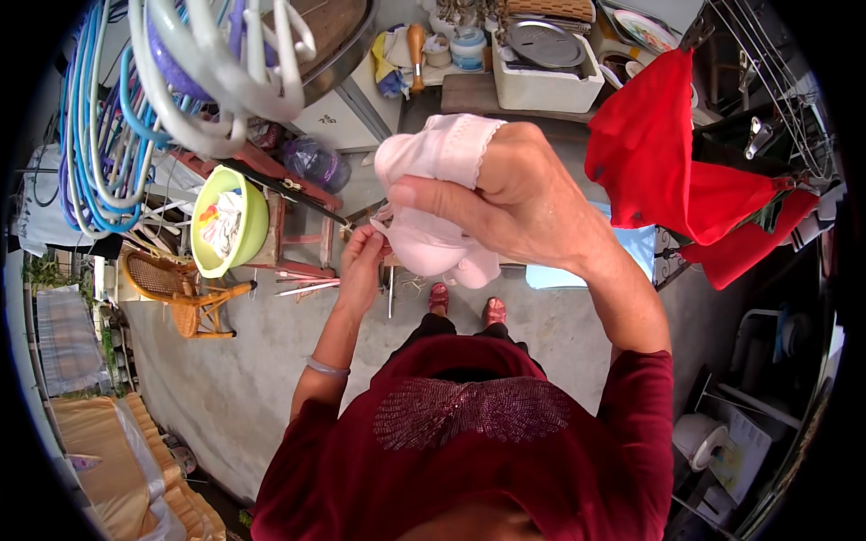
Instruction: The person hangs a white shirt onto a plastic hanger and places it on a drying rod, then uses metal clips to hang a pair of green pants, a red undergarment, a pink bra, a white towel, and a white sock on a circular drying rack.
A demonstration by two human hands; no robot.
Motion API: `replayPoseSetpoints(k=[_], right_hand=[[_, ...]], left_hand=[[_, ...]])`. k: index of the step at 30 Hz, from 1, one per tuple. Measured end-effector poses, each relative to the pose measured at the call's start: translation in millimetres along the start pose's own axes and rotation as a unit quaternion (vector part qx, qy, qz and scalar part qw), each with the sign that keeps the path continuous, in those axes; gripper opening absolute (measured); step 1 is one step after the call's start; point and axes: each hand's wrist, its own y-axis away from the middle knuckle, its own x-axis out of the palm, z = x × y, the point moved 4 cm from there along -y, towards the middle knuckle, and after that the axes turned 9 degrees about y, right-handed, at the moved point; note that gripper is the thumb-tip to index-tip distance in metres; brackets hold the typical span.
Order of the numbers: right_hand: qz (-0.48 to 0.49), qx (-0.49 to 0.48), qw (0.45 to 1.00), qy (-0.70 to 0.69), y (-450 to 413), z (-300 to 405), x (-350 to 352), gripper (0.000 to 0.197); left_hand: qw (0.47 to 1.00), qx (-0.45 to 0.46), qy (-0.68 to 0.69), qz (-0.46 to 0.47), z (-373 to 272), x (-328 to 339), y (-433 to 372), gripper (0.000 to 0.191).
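A pale pink bra (433,240) hangs in front of me, held up by both hands. My right hand (524,203) is shut on its upper part, a folded band with a scalloped edge, thumb across the front. Lower and to the left, my left hand (360,260) pinches a thin end or strap of the bra between thumb and fingers. Its cups sag between and below the two hands. The fingers of my right hand are partly hidden behind the fabric.
Plastic clothes hangers (223,74) crowd the upper left, close to the camera. A green basin (250,230) with cloth inside stands beside a rattan chair (179,294). Red cloth (639,142) hangs from clips at right. A white foam box (551,88) sits at the back.
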Motion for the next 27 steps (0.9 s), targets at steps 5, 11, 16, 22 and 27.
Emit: replayPoseSetpoints(k=[5,11,16,22,27], right_hand=[[0.006,-0.001,1.000,-0.002,-17.5,-5.4,-4.0,0.017],[0.010,-0.001,1.000,-0.013,-27.3,-9.1,-4.7,0.020],[0.025,0.063,0.998,0.018,-27.8,-31.6,-20.1,0.023],[0.275,0.236,0.930,0.065,-30.6,-66.3,-23.5,0.052],[0.030,0.140,0.759,0.635,-10.2,-99.6,-78.1,0.042]], left_hand=[[0.954,0.218,-0.200,-0.049,-58.1,35.6,-5.9,0.024],[0.875,0.216,-0.376,0.213,-85.3,112.9,-19.7,0.051],[0.905,0.040,-0.294,0.306,-79.0,125.8,-27.6,0.029],[0.906,0.012,-0.276,0.320,-68.1,125.6,-19.1,0.024],[0.947,-0.068,-0.132,0.286,-66.0,107.1,-25.0,0.022]])
